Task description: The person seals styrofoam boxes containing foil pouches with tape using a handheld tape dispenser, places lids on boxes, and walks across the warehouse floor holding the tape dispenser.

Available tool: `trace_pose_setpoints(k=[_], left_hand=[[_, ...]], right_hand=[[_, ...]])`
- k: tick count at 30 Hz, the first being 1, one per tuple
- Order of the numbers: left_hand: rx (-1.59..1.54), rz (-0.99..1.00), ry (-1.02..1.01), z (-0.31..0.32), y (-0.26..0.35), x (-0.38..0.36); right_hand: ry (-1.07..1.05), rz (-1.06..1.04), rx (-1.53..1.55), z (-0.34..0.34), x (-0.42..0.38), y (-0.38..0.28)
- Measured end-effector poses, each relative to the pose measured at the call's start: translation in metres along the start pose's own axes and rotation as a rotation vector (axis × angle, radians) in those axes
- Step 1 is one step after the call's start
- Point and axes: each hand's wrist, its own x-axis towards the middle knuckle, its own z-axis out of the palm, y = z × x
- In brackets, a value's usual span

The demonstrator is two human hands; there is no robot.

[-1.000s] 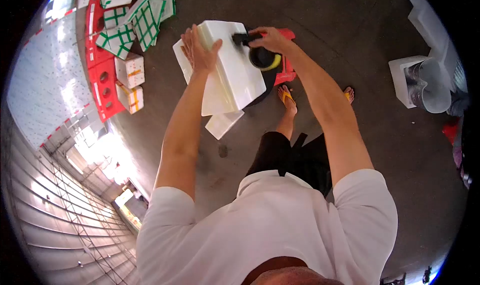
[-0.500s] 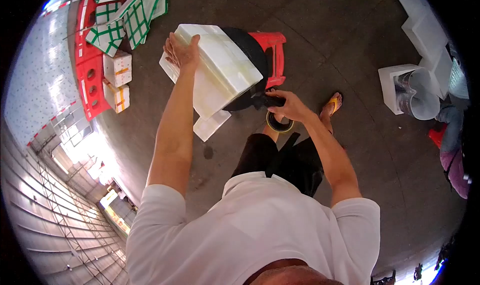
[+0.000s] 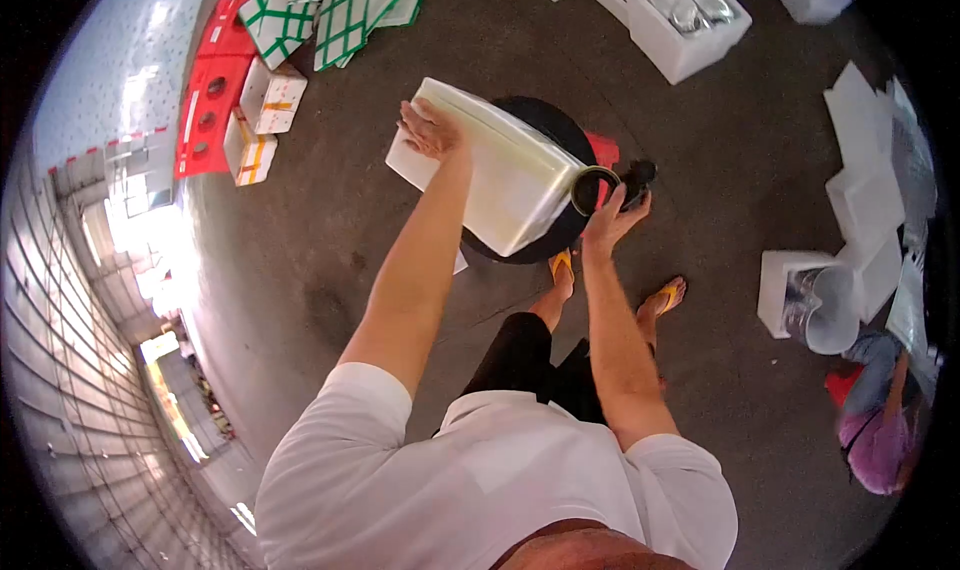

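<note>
Red barrier (image 3: 230, 102), perforated, far left, with two small boxes (image 3: 276, 99) bearing orange tape beside it. Green-taped white panels (image 3: 342, 28), heaped, upper left. Left hand (image 3: 430, 132), the wearer's own: open, fingers spread, laid against the upper left part of the foam box and holding nothing in its grasp. White foam box (image 3: 505, 175), one, lying askew, its broad face upward, on a round black support (image 3: 545, 112); its angle has shifted, with more of that broad face now showing. Tape roll (image 3: 595, 192), dark, at the box's right-hand edge; whether it touches, and whether any strip runs from it, cannot be told. Red stand (image 3: 603, 148), partly hidden behind the support. Right hand (image 3: 608, 228), gripping the black tape dispenser (image 3: 637, 183), which has come up from beneath the box's lower corner to its right side. Judged effect: roll and edge are brought close, while the left hand appears to serve as a brace. Foam container (image 3: 690, 45) with silvery contents, upper right. Clear vessel (image 3: 828, 312), far right; near it another person (image 3: 872, 450), in a purple top, apart from the work.
</note>
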Motion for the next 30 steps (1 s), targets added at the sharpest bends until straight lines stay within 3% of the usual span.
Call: trace_pose_setpoints(k=[2, 3, 5, 6, 8, 9, 10, 12, 14, 16, 20, 22, 26, 28, 29, 30], left_hand=[[-0.101, -0.178, 0.078, -0.021, 0.018, -0.009], [-0.127, -0.202, 0.086, -0.021, 0.02, -0.01], [-0.2, -0.15, 0.119, -0.025, 0.016, -0.009], [-0.228, -0.174, 0.123, -0.028, 0.01, -0.002], [-0.601, -0.232, -0.01, -0.037, -0.007, 0.009], [-0.688, -0.167, 0.064, -0.047, -0.017, 0.008], [-0.581, -0.003, 0.093, -0.061, -0.029, 0.019], [-0.379, 0.039, -0.089, -0.105, -0.026, 0.051], [-0.436, 0.076, -0.22, -0.102, -0.015, 0.082], [-0.221, 0.374, -0.181, -0.108, 0.028, 0.092], [-0.036, 0.547, -0.391, -0.06, 0.027, 0.084], [0.086, 0.316, -0.787, -0.07, 0.042, 0.079], [0.048, 0.309, -0.569, -0.048, 0.025, 0.08], [0.066, 0.103, -0.741, -0.057, 0.015, 0.091], [0.059, 0.05, -0.713, -0.063, -0.005, 0.087], [0.071, 0.015, -0.758, -0.077, -0.002, 0.087]], right_hand=[[-0.069, 0.096, -0.061, -0.006, -0.02, 0.009], [-0.088, 0.066, -0.07, -0.016, -0.026, 0.002], [-0.326, 0.209, -0.21, -0.041, -0.037, -0.014], [-0.272, 0.282, -0.181, -0.051, -0.035, -0.021], [-0.121, 0.437, -0.14, -0.072, -0.02, -0.039], [-0.1, 0.468, -0.058, -0.074, -0.015, -0.065], [-0.079, 0.501, 0.026, -0.075, -0.012, -0.091], [-0.145, 0.511, 0.183, -0.078, 0.011, -0.099], [-0.108, 0.517, 0.244, -0.056, 0.011, -0.116], [-0.195, 0.448, 0.372, -0.033, 0.018, -0.109], [-0.215, 0.368, 0.51, 0.019, -0.006, -0.116], [-0.235, 0.398, 0.474, 0.032, -0.016, -0.118], [-0.303, 0.55, 0.324, 0.037, -0.015, -0.11], [-0.415, 0.737, 0.309, 0.044, -0.016, -0.099], [-0.56, 0.771, 0.403, 0.034, 0.002, -0.075], [-0.334, 0.74, 0.35, 0.058, -0.03, -0.109]])
